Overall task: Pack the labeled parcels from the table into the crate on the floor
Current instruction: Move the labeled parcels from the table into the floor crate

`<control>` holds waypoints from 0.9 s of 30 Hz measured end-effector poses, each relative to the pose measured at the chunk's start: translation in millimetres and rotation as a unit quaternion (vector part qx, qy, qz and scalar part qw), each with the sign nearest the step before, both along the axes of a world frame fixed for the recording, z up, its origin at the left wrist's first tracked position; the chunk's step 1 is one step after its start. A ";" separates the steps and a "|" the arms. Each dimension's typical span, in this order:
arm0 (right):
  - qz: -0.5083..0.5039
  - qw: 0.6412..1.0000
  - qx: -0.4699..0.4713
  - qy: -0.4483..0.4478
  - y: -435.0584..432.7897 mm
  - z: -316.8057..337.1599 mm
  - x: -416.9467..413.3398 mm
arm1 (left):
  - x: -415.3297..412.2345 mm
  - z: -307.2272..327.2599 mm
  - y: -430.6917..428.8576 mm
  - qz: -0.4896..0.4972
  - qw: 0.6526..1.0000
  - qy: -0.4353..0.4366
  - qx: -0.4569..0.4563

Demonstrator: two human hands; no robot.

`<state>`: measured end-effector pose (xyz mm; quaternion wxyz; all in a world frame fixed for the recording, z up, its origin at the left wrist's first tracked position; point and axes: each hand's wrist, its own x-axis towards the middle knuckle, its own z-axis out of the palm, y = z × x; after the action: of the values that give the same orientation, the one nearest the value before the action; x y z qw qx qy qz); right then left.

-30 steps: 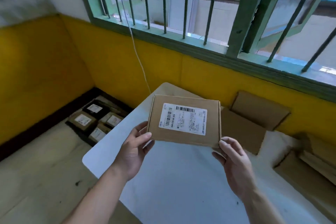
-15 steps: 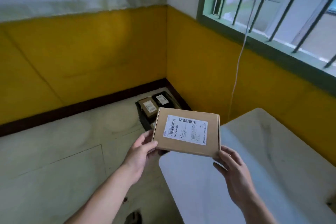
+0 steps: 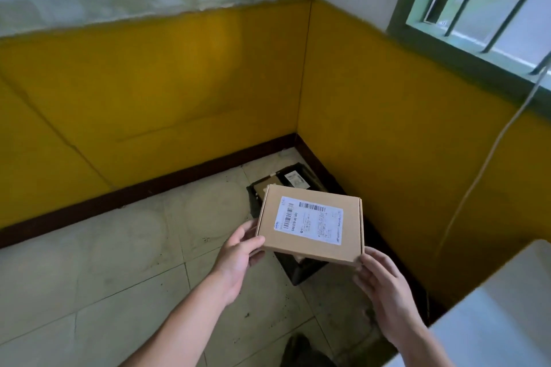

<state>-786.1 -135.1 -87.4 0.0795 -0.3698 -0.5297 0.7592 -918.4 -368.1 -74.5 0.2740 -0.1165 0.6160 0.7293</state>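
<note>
A flat brown cardboard parcel with a white barcode label is held in the air above the black crate on the floor. My left hand grips its near left corner, thumb on top. My right hand holds its near right corner from below. The parcel hides most of the crate; a black labeled parcel shows inside at the crate's far end.
The crate sits in the corner where two yellow walls meet. The white table's corner is at the lower right. A white cable hangs from the barred window down the right wall. A dark shoe tip shows on the tiled floor.
The view has swung left from the table to the floor corner. Both hands have carried the parcel off the table and over the crate.
</note>
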 end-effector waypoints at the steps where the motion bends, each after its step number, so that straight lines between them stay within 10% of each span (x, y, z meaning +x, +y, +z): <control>1: -0.008 1.000 -0.003 -0.001 4.9 -5.0 -12.6 | -15.0 -4.8 7.0 -0.009 1.000 -0.003 -0.005; 27: -0.218 0.955 -0.082 -0.184 69.1 -174.2 -342.5 | -406.1 -185.8 179.5 -0.259 0.932 -0.022 -0.251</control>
<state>-1128.5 -66.1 -261.6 0.1139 -0.6152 -0.3774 0.6827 -1324.5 -188.6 -260.3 0.4289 -0.0343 0.7815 0.4519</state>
